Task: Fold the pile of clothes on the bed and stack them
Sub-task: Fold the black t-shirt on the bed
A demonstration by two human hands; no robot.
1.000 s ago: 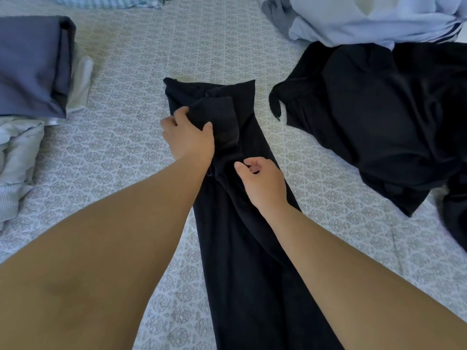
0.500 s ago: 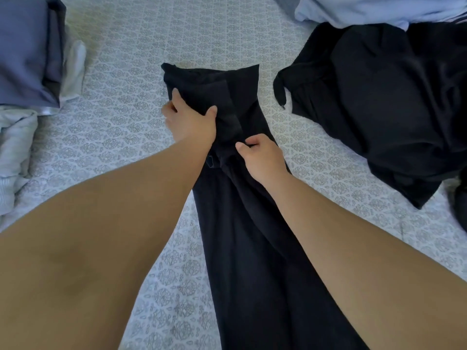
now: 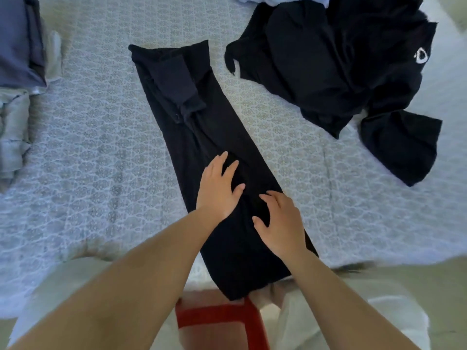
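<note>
On the bed [image 3: 101, 152], seen from the head camera, black trousers [image 3: 202, 137] lie folded into a long narrow strip running from the far middle down past the near edge. The left hand [image 3: 218, 189] and right hand [image 3: 280, 221] rest flat on the lower half, fingers spread, gripping nothing. A second ago both pinched the cloth up near the waistband; now they sit lower. The fabric looks soft and matte; the sheet is a pale patterned weave.
</note>
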